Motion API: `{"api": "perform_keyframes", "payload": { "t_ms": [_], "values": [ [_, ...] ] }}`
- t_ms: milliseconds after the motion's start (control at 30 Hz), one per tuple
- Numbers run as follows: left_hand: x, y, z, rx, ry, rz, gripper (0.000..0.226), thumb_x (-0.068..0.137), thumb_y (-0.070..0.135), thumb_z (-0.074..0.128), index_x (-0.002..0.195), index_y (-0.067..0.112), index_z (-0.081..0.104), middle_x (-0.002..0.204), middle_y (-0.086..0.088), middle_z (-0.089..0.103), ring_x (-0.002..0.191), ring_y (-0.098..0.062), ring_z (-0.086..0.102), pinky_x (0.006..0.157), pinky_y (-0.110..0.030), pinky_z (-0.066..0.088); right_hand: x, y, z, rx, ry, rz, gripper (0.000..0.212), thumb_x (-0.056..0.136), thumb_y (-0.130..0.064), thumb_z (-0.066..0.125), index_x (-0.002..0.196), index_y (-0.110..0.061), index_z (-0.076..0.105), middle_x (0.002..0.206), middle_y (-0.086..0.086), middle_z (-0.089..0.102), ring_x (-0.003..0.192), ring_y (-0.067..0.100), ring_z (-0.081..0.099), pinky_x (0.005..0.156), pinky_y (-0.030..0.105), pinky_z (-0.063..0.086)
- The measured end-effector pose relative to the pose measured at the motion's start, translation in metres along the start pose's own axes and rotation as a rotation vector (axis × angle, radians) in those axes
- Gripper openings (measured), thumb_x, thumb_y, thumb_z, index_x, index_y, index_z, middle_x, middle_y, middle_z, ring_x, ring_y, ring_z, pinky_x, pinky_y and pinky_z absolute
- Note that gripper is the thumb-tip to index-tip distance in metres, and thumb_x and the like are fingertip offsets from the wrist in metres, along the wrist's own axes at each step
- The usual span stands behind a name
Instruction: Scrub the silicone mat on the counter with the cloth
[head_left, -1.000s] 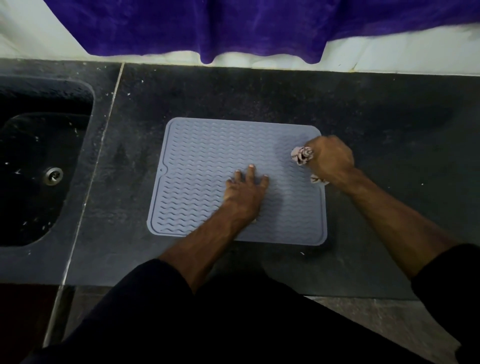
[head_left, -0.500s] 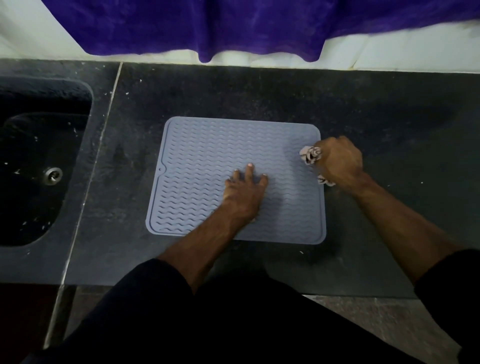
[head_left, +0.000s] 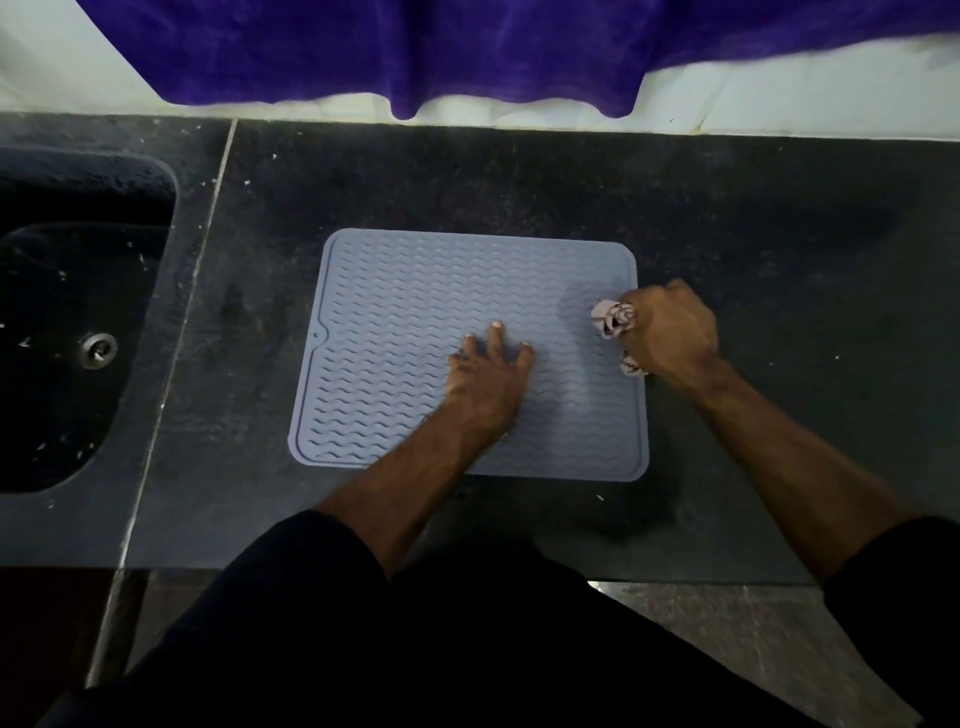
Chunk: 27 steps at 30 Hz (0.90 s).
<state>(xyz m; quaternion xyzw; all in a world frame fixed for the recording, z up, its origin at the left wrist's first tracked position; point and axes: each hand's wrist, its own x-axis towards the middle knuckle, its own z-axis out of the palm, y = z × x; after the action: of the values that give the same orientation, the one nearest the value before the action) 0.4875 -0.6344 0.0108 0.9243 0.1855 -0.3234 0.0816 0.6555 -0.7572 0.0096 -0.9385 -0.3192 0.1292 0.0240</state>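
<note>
1. We see a dark speckled stone desk (head_left: 727, 218), dusted with pale flecks and crumbs, running the full width of the view.
2. A grey-blue mat (head_left: 415, 312) lies flat on the desk near its middle; its top is covered in wavy ridges inside a raised border, and a small notch sits at its left edge.
3. Our left hand (head_left: 488, 379) rests palm down on the mat's middle, fingers (head_left: 496, 338) straight and spread, gripping nothing.
4. Our right hand (head_left: 670, 332) is at the mat's right edge, fingers clenched round a bunched pale cloth (head_left: 613, 318) with dark markings; a wad sticks out toward the mat's middle and a smaller tail shows below the fist.
5. The cloth touches the mat at its right border, in its upper half.
6. To the left, past a pale seam (head_left: 192, 291) in the stone, a dark sink (head_left: 88, 171) is set into the desk, with a metal drain (head_left: 97, 351) and white specks in its basin.
7. Behind the desk stands a white wall (head_left: 779, 98), with a purple fabric (head_left: 415, 47) hanging over it.
8. Dark sleeves (head_left: 311, 571) cover our upper arms; a strip of mottled floor (head_left: 727, 634) shows below the desk edge.
</note>
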Motion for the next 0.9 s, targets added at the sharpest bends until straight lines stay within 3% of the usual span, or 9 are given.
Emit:
{"api": "perform_keyframes", "payload": {
  "t_ms": [167,333,433,567,700,800,900],
  "values": [
    [-0.003,0.002,-0.004,0.005,0.003,-0.001,0.106,0.081,0.017,0.073,0.153,0.019,-0.005,0.156,-0.022,-0.016,0.142,-0.048,-0.001,0.114,-0.057,0.019,0.012,-0.046,-0.006,0.155,0.087,-0.136,0.015,0.087,-0.021,0.063,0.099,-0.017,0.071,0.095,0.009,0.069,0.097,0.029,0.060,0.078,0.035,0.051],
    [-0.002,0.000,-0.005,0.011,0.015,0.005,0.099,0.083,0.022,0.071,0.153,0.013,0.000,0.158,-0.021,-0.001,0.142,-0.046,0.006,0.112,-0.056,0.022,0.025,-0.132,0.012,0.114,-0.047,-0.314,0.026,0.081,-0.024,0.067,0.107,-0.025,0.070,0.106,0.011,0.060,0.096,0.032,0.060,0.078,0.036,0.049],
    [-0.001,-0.002,-0.004,-0.009,0.021,0.005,0.098,0.084,0.023,0.070,0.153,0.015,0.001,0.158,-0.021,-0.002,0.143,-0.047,0.003,0.113,-0.057,0.020,0.029,-0.126,0.017,0.084,-0.081,-0.280,0.024,0.081,-0.027,0.066,0.105,-0.023,0.070,0.106,0.012,0.062,0.095,0.033,0.062,0.080,0.037,0.051],
    [0.001,-0.003,-0.001,-0.013,0.004,0.024,0.106,0.080,0.021,0.074,0.152,0.023,-0.004,0.157,-0.021,-0.014,0.142,-0.048,0.000,0.113,-0.059,0.019,0.029,-0.089,0.008,0.043,-0.049,-0.209,0.008,0.084,-0.027,0.066,0.085,-0.019,0.069,0.087,0.007,0.066,0.078,0.026,0.061,0.065,0.032,0.048],
    [0.001,-0.003,-0.002,-0.012,-0.002,0.021,0.110,0.078,0.019,0.076,0.152,0.023,-0.005,0.157,-0.020,-0.016,0.142,-0.048,0.000,0.113,-0.060,0.019,0.033,-0.093,-0.002,0.116,-0.052,-0.218,0.012,0.084,-0.025,0.067,0.074,-0.018,0.066,0.076,0.005,0.066,0.070,0.024,0.061,0.061,0.033,0.050],
    [0.002,-0.002,-0.003,-0.017,0.008,0.023,0.106,0.080,0.019,0.074,0.153,0.019,-0.003,0.158,-0.021,-0.008,0.142,-0.049,0.002,0.113,-0.060,0.018,0.037,-0.128,0.000,0.175,-0.083,-0.311,0.006,0.083,-0.022,0.067,0.081,-0.016,0.068,0.083,0.008,0.068,0.079,0.027,0.063,0.067,0.033,0.050],
    [0.002,-0.005,-0.002,-0.014,0.006,0.026,0.104,0.081,0.024,0.072,0.153,0.017,-0.002,0.159,-0.020,-0.001,0.143,-0.047,0.002,0.113,-0.059,0.018,0.037,-0.144,0.007,0.174,-0.127,-0.326,0.012,0.082,-0.021,0.069,0.091,-0.014,0.070,0.091,0.011,0.070,0.086,0.029,0.065,0.071,0.033,0.051]
  ]
}}
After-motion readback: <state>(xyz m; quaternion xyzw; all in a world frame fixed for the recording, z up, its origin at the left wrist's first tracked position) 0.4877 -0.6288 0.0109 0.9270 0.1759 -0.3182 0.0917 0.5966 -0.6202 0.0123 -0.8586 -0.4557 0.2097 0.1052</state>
